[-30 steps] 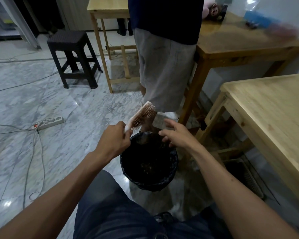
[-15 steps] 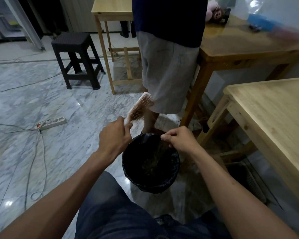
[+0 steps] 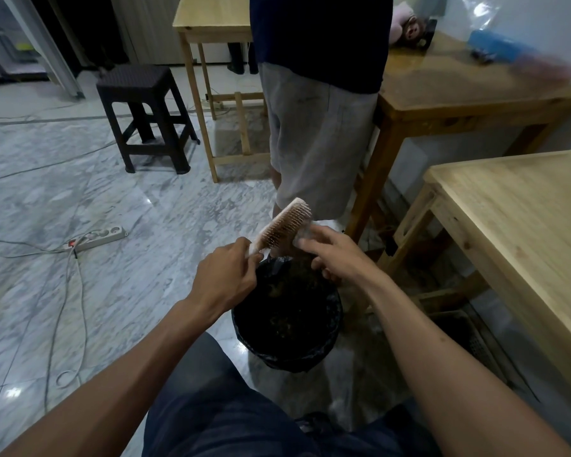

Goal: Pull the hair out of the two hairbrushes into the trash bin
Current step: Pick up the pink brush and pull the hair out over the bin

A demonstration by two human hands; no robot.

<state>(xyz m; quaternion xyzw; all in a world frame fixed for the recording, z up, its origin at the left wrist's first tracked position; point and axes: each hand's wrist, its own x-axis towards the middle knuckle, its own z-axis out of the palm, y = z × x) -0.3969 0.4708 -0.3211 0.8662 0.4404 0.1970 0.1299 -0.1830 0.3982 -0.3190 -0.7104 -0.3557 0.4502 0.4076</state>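
Note:
A pale pink hairbrush with a bed of fine bristles is held tilted above the far rim of the black trash bin, which is lined with a dark bag. My left hand grips the brush's handle. My right hand reaches to the bristle side, fingertips touching the bristles at the right edge of the head. Whether those fingers pinch any hair I cannot tell. Only one brush shows.
A person in grey shorts stands just beyond the bin. Wooden tables stand at the right and far right. A black stool and a power strip with cables are on the marble floor to the left.
My right hand rose from the bin's rim to the brush bristles. My left hand kept its hold on the handle and tipped the brush head slightly toward the right hand.

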